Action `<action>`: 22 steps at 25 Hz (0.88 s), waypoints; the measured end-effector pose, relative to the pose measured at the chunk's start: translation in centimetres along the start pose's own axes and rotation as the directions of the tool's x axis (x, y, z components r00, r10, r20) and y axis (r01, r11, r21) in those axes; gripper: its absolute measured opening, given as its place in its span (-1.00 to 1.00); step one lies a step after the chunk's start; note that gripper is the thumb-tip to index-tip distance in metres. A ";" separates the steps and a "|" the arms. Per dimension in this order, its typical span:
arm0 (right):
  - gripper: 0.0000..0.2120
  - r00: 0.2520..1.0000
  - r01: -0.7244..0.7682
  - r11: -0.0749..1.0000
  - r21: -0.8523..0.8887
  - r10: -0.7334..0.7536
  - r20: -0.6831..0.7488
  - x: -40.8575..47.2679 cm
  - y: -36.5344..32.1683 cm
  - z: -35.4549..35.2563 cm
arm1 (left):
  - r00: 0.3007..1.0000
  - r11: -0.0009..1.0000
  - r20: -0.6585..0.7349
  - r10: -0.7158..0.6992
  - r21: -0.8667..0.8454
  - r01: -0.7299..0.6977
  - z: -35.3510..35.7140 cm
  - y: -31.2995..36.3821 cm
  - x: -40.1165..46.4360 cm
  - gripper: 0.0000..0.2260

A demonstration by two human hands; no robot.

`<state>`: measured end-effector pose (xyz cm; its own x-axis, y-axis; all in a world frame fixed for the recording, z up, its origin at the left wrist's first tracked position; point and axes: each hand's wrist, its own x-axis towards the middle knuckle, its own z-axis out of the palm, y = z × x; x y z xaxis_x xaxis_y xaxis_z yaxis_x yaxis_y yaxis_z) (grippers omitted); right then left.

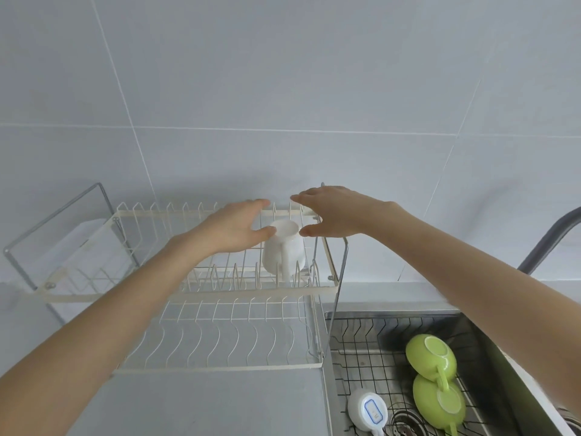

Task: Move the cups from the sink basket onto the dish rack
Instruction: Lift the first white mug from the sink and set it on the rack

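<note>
Cups: 1 white cup sits upside down on the dish rack between your spread, empty fingers, left hand and right hand, so next reach for the 2 green cups in the sink basket.

Your white cup upside down on the rack's upper tier, two green cups upside down in the sink basket.

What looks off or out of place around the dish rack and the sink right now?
Nothing is spilled or broken. The white mug sits upside down on the dish rack upper tier, between both open hands. In the sink basket, two green cups lie overturned against each other, beside a white cup on its side.
</note>
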<state>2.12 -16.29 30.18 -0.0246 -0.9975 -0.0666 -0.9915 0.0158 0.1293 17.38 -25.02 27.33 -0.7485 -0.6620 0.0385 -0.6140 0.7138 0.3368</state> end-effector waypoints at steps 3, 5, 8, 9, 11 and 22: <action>-0.41 0.998 -0.003 1.000 0.020 0.004 -0.055 -3.1 0.4 -1.2 | 0.995 0.992 -0.091 0.027 0.124 -0.016 -1.8 2.7 -1.8 -0.48; -0.40 0.995 -0.015 0.999 0.038 0.018 -0.095 -5.3 0.8 -1.7 | 0.989 0.985 -0.131 0.061 0.166 -0.039 -2.4 4.8 -3.0 -0.49; -0.38 0.989 -0.041 0.999 0.036 0.046 -0.143 -8.6 1.8 -1.7 | 0.975 0.957 -0.169 0.147 0.275 -0.097 -2.4 8.0 -4.6 -0.48; -0.37 0.987 -0.053 0.998 0.034 0.057 -0.149 -9.6 2.2 -1.6 | 0.969 0.943 -0.176 0.174 0.315 -0.112 -2.2 9.0 -5.0 -0.47; -0.36 0.986 -0.076 0.997 0.033 0.080 -0.144 -11.5 3.1 -1.3 | 0.961 0.919 -0.185 0.205 0.375 -0.124 -1.6 10.6 -5.4 -0.48; -0.31 0.986 -0.140 0.988 0.056 0.145 -0.080 -18.1 9.7 3.9 | 0.987 0.910 -0.098 0.124 0.408 -0.074 5.3 18.4 -5.1 -0.44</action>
<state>-7.58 2.16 28.76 -0.1576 -0.9870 0.0321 -0.9838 0.1597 0.0816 8.56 -7.31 28.36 -0.7905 -0.5877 0.1723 -0.6059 0.7915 -0.0802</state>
